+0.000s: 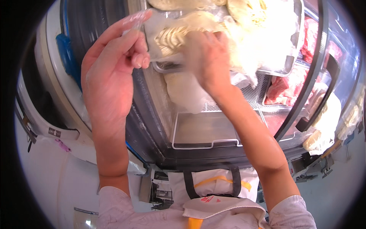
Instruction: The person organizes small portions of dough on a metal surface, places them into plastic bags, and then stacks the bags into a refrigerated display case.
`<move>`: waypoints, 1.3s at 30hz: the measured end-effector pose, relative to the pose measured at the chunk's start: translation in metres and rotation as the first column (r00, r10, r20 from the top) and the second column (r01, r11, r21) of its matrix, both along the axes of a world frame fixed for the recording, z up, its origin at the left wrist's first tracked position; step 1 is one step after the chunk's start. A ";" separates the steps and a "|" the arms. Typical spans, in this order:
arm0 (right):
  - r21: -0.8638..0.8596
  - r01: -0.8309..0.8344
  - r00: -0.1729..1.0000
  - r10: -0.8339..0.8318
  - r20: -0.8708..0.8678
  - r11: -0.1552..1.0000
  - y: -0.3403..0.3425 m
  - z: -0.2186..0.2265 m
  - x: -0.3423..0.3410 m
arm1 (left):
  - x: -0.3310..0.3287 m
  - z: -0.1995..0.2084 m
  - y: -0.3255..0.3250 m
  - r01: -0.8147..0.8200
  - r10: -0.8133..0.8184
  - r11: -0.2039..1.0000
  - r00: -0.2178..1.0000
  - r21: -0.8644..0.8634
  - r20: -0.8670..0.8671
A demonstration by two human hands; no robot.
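Note:
My left hand (114, 70) is raised at the left of the tray, its thumb and forefinger pinched on the edge of a clear plastic film (142, 20); the other fingers are curled in. Over a bundle of pale cut noodles (169, 41) reaches my right hand (211, 61), back upward. Its fingers are smeared by motion and partly hidden, so what they hold cannot be made out. The noodles lie on film in a metal tray (291, 61), beside more pale noodles (257, 11) at the far side. Strong light washes out the tray's right part.
Below the tray hangs a whitish plastic bag (187, 91). A white wire rack (206, 146) lies nearer me, inside the dark-framed case (152, 126). Red meat (288, 89) sits in trays at the right, behind a black door frame with a handle (328, 91).

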State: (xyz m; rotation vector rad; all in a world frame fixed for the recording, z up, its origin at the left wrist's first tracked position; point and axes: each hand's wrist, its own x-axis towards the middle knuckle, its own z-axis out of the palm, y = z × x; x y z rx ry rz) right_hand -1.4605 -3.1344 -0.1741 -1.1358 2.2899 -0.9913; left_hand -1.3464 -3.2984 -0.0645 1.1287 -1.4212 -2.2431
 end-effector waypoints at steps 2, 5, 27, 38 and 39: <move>-0.023 0.018 0.999 -0.017 0.049 1.000 0.005 -0.002 -0.002 | -0.007 0.003 0.005 0.013 -0.015 0.999 0.999 -0.032 -0.045; -0.066 0.019 0.995 -0.013 0.101 0.998 0.008 -0.006 -0.001 | 0.000 -0.007 0.003 -0.148 0.156 0.981 0.986 0.126 -0.059; 0.060 0.046 0.976 -0.032 -0.217 0.997 -0.086 -0.048 -0.088 | -0.003 0.011 -0.001 -0.172 0.171 0.985 0.979 -0.004 0.114; 0.008 -0.022 0.985 0.020 0.170 1.000 -0.048 0.027 -0.058 | -0.010 0.020 0.003 -0.134 0.129 0.991 0.969 0.009 0.210; 0.014 -0.032 0.991 0.030 0.133 0.999 -0.045 0.032 -0.058 | -0.012 0.021 0.004 -0.124 0.121 0.992 0.965 -0.002 0.233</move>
